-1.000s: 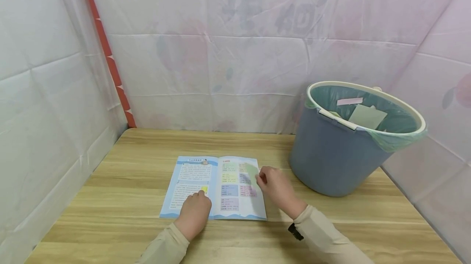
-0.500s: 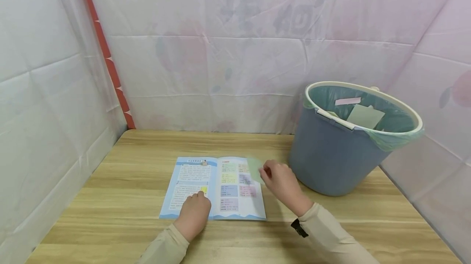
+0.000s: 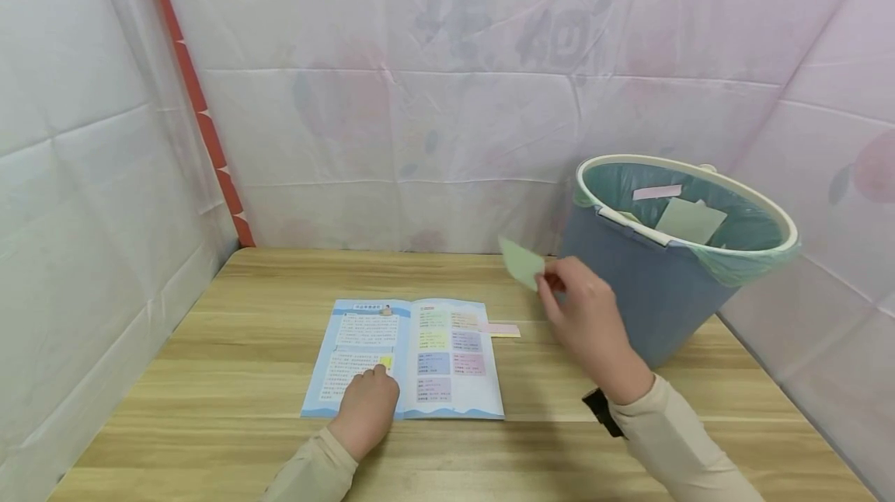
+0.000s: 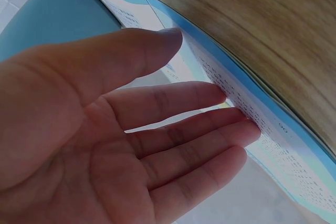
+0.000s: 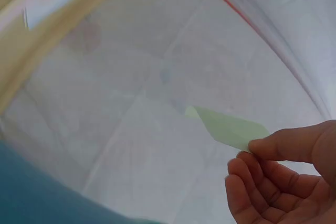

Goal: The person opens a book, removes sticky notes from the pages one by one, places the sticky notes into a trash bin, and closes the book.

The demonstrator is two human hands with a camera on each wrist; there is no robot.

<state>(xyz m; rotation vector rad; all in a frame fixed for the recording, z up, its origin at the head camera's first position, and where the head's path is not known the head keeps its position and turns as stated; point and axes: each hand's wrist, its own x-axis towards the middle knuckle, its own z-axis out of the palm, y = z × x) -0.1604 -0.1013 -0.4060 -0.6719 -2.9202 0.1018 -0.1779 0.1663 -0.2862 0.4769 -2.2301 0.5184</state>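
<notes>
An open booklet (image 3: 433, 401) with printed, coloured pages lies on the table. My left hand (image 3: 367, 409) rests on its left page; in the left wrist view the fingers (image 4: 191, 158) are mostly straight, their tips touching the paper. Just beyond those fingertips is a small yellow patch (image 3: 386, 362). Between thumb and index finger, my right hand (image 3: 587, 315) pinches a pale green sticky note (image 3: 521, 262), held in the air right of the booklet. The note's free end curls over in the right wrist view. A pink-and-yellow paper strip (image 3: 502, 329) sticks out past the right page's edge.
A grey-blue bin (image 3: 608, 253) with a green liner stands on the right, partly behind my right hand. Inside lie a pink strip (image 3: 656, 192) and pale green paper (image 3: 691, 221). White patterned sheeting (image 3: 336, 137) hangs behind the wooden table (image 3: 273, 284).
My right hand has lifted the green sticky note off the right page and carried it up and to the right. The pink-and-yellow strip now shows. The left hand has stayed put.
</notes>
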